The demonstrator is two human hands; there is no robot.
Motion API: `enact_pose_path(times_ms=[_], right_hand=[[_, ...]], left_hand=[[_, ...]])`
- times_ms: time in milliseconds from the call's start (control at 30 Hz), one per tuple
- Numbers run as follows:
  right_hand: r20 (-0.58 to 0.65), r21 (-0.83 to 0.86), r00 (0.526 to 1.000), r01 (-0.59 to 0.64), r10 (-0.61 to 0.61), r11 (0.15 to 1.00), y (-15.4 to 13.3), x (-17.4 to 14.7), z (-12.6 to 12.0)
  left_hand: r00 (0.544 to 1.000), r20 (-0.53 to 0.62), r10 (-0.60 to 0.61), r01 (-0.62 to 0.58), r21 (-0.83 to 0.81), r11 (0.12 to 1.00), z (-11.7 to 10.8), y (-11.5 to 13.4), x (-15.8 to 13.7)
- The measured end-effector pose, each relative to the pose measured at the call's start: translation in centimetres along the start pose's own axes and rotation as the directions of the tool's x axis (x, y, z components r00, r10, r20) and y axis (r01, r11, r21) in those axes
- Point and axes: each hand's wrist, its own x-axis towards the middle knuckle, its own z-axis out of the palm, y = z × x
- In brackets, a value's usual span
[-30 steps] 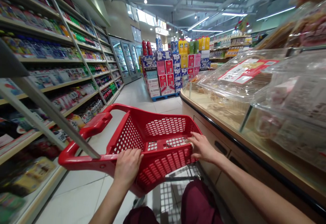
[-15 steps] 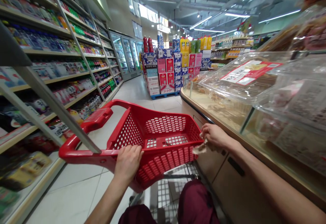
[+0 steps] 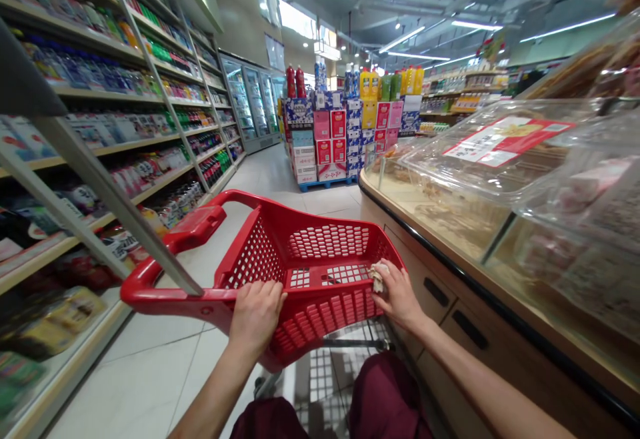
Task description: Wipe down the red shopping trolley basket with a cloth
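A red shopping cart (image 3: pixel 325 306) with a perforated plastic basket stands across in front of my knees. My left hand (image 3: pixel 257 312) is closed over the near rim of the basket, towards its handle end. At the right end of that same rim, my right hand (image 3: pixel 397 296) presses a crumpled, off-white cloth (image 3: pixel 379 278) against the edge. Part of the cloth is hidden by the fingers. The inside of the basket shows only its slotted floor and walls.
Shelves of bottled drinks (image 3: pixel 115 92) line the left side. Ahead, boxed drinks (image 3: pixel 330 139) are stacked on a blue pallet (image 3: pixel 327 183). Close on the right is a display counter (image 3: pixel 450 252) carrying clear plastic food trays (image 3: pixel 500 152). A grey metal post (image 3: pixel 120 206) crosses the left foreground.
My right hand has moved left with the cloth, from the basket's outer right corner onto its near rim. My left hand keeps its hold on the rim.
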Motion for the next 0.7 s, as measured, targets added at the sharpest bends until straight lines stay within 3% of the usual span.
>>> enact_pose_path(times_ms=[133, 233, 300, 367, 467, 533, 600, 700], right_hand=[[0.099, 0.113, 0.990, 0.091, -0.103, 0.989, 3.6, 0.3, -1.7], [0.012, 0.093, 0.999, -0.041, 0.040, 0.995, 4.7, 0.2, -2.0], [-0.097, 0.075, 0.981, -0.161, 0.168, 0.984, 3.3, 0.1, -1.1], [-0.155, 0.097, 0.969, -0.178, 0.192, 0.979, 0.4, 0.3, 0.4], [-0.096, 0.121, 0.995, -0.002, 0.014, 0.993, -3.2, 1.0, 1.7], [-0.052, 0.093, 0.998, 0.041, -0.036, 0.995, -3.0, 1.2, 1.3], [-0.063, 0.032, 0.994, -0.085, 0.087, 0.996, -1.1, 1.0, 0.2], [-0.136, -0.009, 0.940, -0.315, 0.311, 0.949, 0.3, 0.7, -0.4]], left_hand=[[1.000, 0.007, 0.004, -0.004, -0.008, 1.000, 0.2, 0.1, 0.0], [1.000, -0.002, 0.009, -0.009, -0.011, 1.000, 0.3, 0.3, 0.1], [1.000, -0.010, 0.006, -0.007, -0.005, 1.000, 0.3, 0.4, 0.2], [1.000, -0.012, 0.001, -0.001, 0.002, 1.000, 0.3, 0.5, 0.3], [1.000, -0.007, 0.002, -0.002, 0.019, 1.000, 0.2, 0.3, 0.4], [1.000, -0.005, 0.004, -0.004, 0.030, 1.000, 0.2, 0.1, 0.5], [1.000, -0.003, 0.003, -0.003, 0.037, 0.999, 0.2, 0.0, 0.4], [1.000, -0.003, 0.001, -0.001, 0.043, 0.999, 0.4, -0.1, 0.3]])
